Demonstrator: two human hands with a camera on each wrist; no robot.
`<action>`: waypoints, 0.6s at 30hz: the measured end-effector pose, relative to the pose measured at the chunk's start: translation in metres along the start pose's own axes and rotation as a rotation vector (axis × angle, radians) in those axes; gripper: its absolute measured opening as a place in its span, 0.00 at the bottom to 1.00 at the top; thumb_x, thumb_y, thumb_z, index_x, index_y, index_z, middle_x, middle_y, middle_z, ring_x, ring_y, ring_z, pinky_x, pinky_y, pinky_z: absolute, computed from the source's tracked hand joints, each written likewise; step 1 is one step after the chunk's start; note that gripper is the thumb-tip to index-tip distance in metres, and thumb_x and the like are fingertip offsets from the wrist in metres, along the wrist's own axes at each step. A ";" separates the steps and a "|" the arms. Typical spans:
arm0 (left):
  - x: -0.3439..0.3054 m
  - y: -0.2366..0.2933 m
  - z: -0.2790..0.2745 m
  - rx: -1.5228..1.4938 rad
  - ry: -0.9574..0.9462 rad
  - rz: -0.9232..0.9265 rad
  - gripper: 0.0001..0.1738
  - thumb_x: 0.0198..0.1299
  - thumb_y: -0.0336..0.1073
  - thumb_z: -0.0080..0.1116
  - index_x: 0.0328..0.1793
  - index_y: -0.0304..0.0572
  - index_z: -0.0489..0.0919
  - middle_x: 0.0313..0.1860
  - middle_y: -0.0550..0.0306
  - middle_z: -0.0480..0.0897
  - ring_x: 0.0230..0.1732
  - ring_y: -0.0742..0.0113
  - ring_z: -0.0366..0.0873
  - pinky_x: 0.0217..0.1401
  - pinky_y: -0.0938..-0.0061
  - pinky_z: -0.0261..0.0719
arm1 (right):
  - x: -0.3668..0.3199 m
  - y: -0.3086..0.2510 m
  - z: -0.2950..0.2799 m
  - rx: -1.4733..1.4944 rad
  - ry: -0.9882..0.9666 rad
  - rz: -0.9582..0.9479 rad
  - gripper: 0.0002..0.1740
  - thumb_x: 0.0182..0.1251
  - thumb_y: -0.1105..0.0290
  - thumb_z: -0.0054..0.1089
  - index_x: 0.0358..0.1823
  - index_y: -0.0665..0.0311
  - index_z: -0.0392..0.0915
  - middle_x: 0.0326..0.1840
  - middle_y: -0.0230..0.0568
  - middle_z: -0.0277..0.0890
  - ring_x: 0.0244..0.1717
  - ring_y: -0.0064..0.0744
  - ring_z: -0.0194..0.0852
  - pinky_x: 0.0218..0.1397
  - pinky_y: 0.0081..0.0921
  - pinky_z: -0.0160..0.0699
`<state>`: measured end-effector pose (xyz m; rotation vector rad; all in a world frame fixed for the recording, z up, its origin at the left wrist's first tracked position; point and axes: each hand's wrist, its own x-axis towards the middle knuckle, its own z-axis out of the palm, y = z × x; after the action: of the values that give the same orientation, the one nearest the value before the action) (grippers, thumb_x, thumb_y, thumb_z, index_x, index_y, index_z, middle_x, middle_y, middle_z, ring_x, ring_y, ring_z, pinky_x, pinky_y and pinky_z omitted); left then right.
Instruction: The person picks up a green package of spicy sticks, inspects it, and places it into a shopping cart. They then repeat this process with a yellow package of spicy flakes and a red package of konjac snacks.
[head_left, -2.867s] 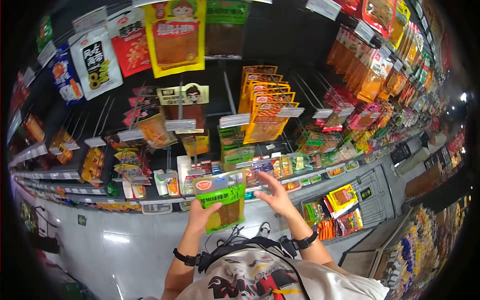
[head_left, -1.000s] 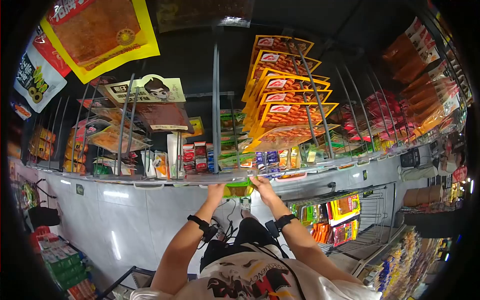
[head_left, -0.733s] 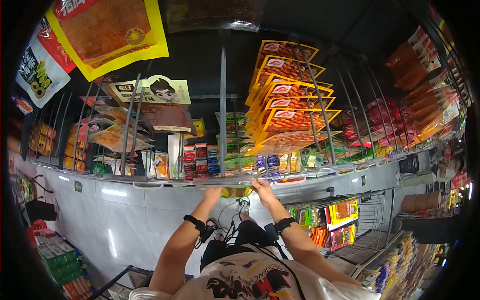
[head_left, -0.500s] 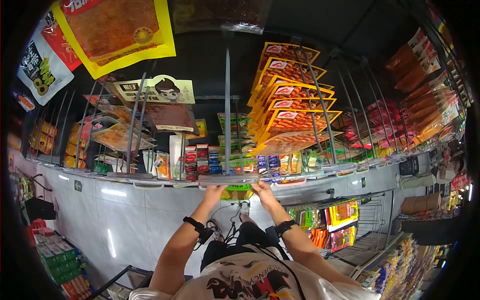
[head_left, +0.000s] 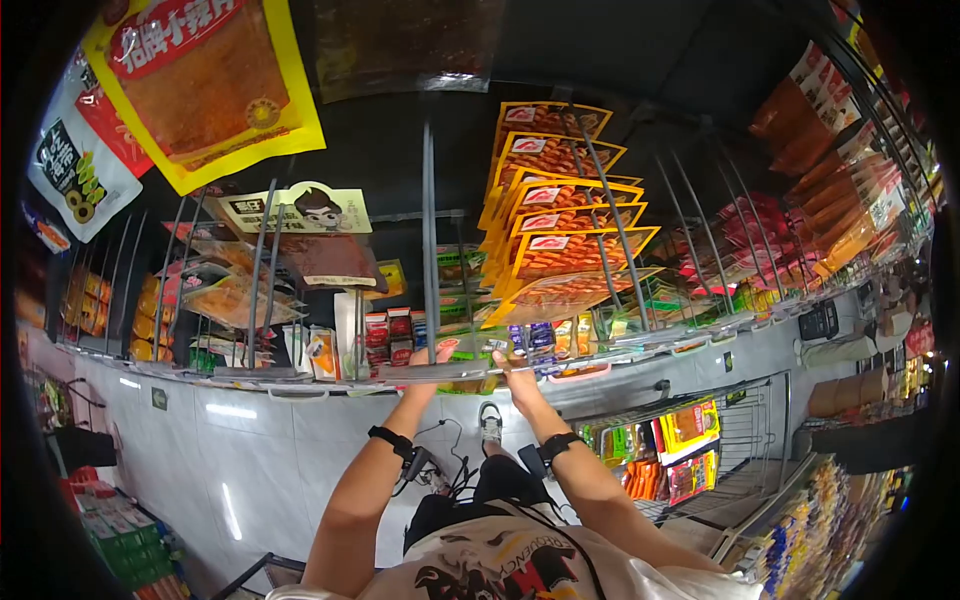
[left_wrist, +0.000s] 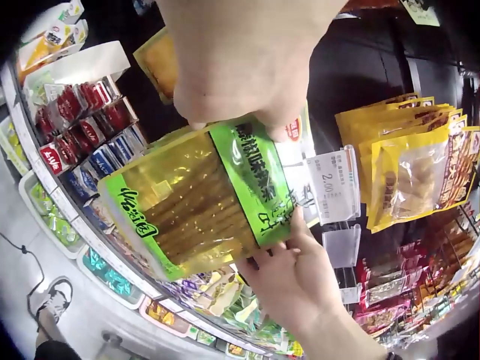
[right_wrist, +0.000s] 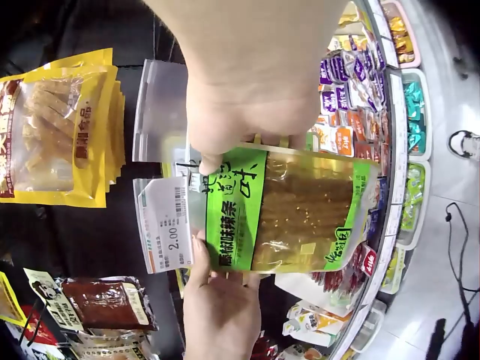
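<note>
Both hands hold a green-and-clear packet of spicy strips in front of a price tag. My left hand grips one side of its green header, the thumb lying on the front near the red logo. On the opposite side, my right hand pinches the header, with its thumb on the front and fingers behind. In the right wrist view the packet shows brown strips through a clear window. Its header overlaps the tag and a clear plastic holder, which hide the rod's end.
Orange-edged packets hang on rods to the right. A packet with a cartoon face hangs left. Small boxed snacks stand on a shelf below. A shopping cart holding several packets stands at the right.
Earlier the left hand held the packet alone while the right was apart with spread fingers. Both hands now hold it at the rack; over the last half second they rose against the tag rail.
</note>
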<state>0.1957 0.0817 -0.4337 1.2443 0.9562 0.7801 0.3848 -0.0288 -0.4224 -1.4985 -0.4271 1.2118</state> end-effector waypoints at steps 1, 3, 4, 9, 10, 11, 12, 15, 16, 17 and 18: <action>0.003 -0.001 0.001 -0.019 0.030 0.016 0.17 0.65 0.39 0.64 0.53 0.33 0.84 0.49 0.57 0.86 0.50 0.72 0.81 0.58 0.75 0.75 | 0.003 -0.004 0.001 -0.052 -0.022 -0.046 0.19 0.70 0.53 0.62 0.53 0.56 0.81 0.42 0.26 0.80 0.39 0.18 0.75 0.37 0.19 0.72; 0.013 -0.003 0.002 -0.056 0.065 0.035 0.15 0.65 0.36 0.64 0.51 0.33 0.85 0.48 0.58 0.87 0.49 0.72 0.81 0.58 0.76 0.76 | 0.009 -0.011 0.003 -0.031 -0.068 0.033 0.19 0.70 0.50 0.61 0.51 0.55 0.81 0.37 0.24 0.79 0.33 0.16 0.73 0.31 0.17 0.68; 0.019 -0.008 0.001 -0.074 0.083 0.045 0.14 0.65 0.35 0.65 0.51 0.33 0.85 0.47 0.58 0.87 0.49 0.72 0.81 0.57 0.76 0.76 | 0.011 -0.019 0.006 -0.020 -0.093 0.071 0.19 0.70 0.49 0.61 0.49 0.54 0.81 0.35 0.22 0.79 0.30 0.15 0.72 0.29 0.16 0.65; 0.034 0.015 0.003 0.195 0.195 -0.065 0.14 0.67 0.38 0.63 0.49 0.34 0.85 0.41 0.60 0.86 0.41 0.76 0.77 0.50 0.76 0.74 | 0.028 -0.038 0.022 -0.048 0.004 0.097 0.19 0.69 0.49 0.61 0.48 0.55 0.81 0.32 0.25 0.78 0.27 0.17 0.72 0.25 0.18 0.66; 0.039 0.012 0.001 0.202 0.207 -0.051 0.14 0.67 0.39 0.63 0.49 0.34 0.85 0.40 0.60 0.86 0.42 0.75 0.77 0.50 0.75 0.74 | 0.056 0.000 0.016 -0.041 0.039 -0.002 0.18 0.69 0.50 0.61 0.48 0.56 0.80 0.33 0.27 0.78 0.28 0.18 0.73 0.27 0.20 0.69; 0.045 0.000 -0.001 0.210 0.217 -0.039 0.14 0.67 0.39 0.63 0.49 0.34 0.85 0.40 0.60 0.86 0.42 0.75 0.77 0.50 0.75 0.74 | 0.084 0.039 0.011 -0.037 0.073 -0.103 0.18 0.70 0.52 0.61 0.49 0.57 0.80 0.34 0.29 0.79 0.30 0.20 0.74 0.29 0.21 0.71; 0.049 -0.013 -0.003 0.215 0.231 -0.029 0.14 0.67 0.39 0.63 0.49 0.35 0.85 0.40 0.60 0.86 0.42 0.75 0.77 0.50 0.75 0.74 | 0.111 0.077 0.005 -0.036 0.107 -0.202 0.18 0.70 0.53 0.61 0.50 0.58 0.80 0.35 0.31 0.80 0.32 0.22 0.76 0.31 0.23 0.73; 0.041 0.018 0.000 0.221 0.181 -0.050 0.15 0.67 0.39 0.63 0.51 0.36 0.85 0.43 0.59 0.86 0.45 0.74 0.77 0.52 0.75 0.74 | 0.085 0.026 0.027 -0.179 0.230 -0.384 0.15 0.71 0.60 0.58 0.49 0.64 0.79 0.42 0.38 0.81 0.43 0.30 0.79 0.48 0.29 0.76; 0.033 0.036 0.000 0.227 0.136 -0.059 0.15 0.67 0.39 0.64 0.52 0.36 0.85 0.44 0.59 0.86 0.45 0.74 0.77 0.52 0.75 0.74 | 0.085 0.028 0.029 -0.304 0.313 -0.502 0.15 0.71 0.61 0.58 0.49 0.65 0.79 0.43 0.38 0.81 0.45 0.31 0.79 0.51 0.31 0.75; 0.034 0.009 -0.014 0.272 0.100 -0.059 0.17 0.66 0.39 0.64 0.56 0.37 0.84 0.47 0.58 0.86 0.47 0.74 0.78 0.53 0.75 0.74 | 0.085 0.026 0.025 -0.271 0.212 -0.548 0.16 0.70 0.62 0.58 0.51 0.66 0.77 0.46 0.41 0.81 0.48 0.35 0.79 0.54 0.34 0.74; 0.036 -0.020 -0.027 0.318 0.064 -0.057 0.19 0.65 0.39 0.65 0.59 0.39 0.83 0.50 0.57 0.86 0.49 0.74 0.79 0.55 0.76 0.75 | 0.082 0.029 0.022 -0.348 0.213 -0.481 0.16 0.70 0.63 0.58 0.52 0.65 0.76 0.46 0.42 0.81 0.48 0.35 0.79 0.54 0.34 0.74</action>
<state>0.1854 0.1215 -0.4610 1.4646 1.1965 0.6422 0.3902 0.0385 -0.4821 -1.6704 -0.8293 0.6130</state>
